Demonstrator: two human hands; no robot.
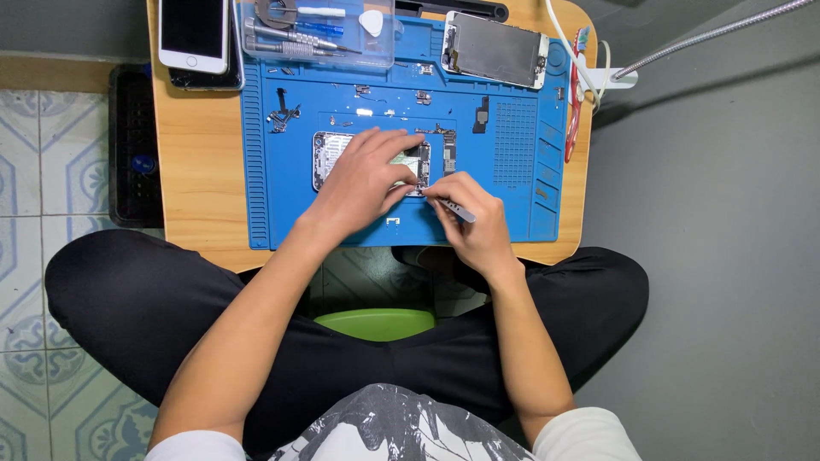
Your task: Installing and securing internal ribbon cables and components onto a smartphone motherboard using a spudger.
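left hand point(363, 179) is down flat over the opened phone body point(325, 154) at the centre of the frame, fingers spread and pressing on it, most likely to keep it from sliding on the blue work mat point(410, 226). right hand point(474, 226), just right of centre, pinches a thin metal tool point(453, 208) between thumb and forefinger, tip pointed left toward the phone's exposed insides, right beside the left fingertips. the grip is low and close, which looks like a hold for fine control.

small loose parts point(282, 115) lie scattered on the mat above the hands, spaced apart, probably so they don't mix. top centre, a clear tray point(380, 47) holds screwdrivers and a pick within reach. upper right, a detached screen panel point(495, 49) lies face down, set away from the work. upper left, a white phone point(195, 32) rests on the wooden table point(201, 171). the person sits cross-legged, table drawn in over the knees.
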